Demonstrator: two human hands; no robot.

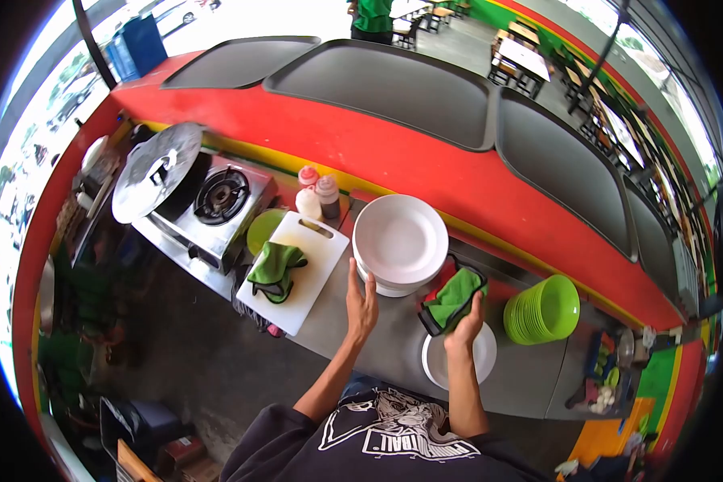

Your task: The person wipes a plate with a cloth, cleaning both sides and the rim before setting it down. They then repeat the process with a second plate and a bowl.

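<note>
A stack of white plates (400,238) stands on the steel counter in front of me. My left hand (363,308) is at the near left side of the stack, its fingers stretched upward and holding nothing. To the right, my right hand (465,326) grips a green cloth (459,296) with dark edging, raised over the counter. Below that hand lies another white plate (436,363), partly covered by my forearm. A second green cloth (275,271) rests bunched up on a white cutting board (312,277) left of the stack.
Several stacked green bowls (543,311) stand at right. Squeeze bottles (317,197), a green plate (263,231), a gas stove (222,197) and a large metal lid (159,170) are at left. Dark trays (381,84) line the red ledge (329,153). A person in green (372,18) stands beyond.
</note>
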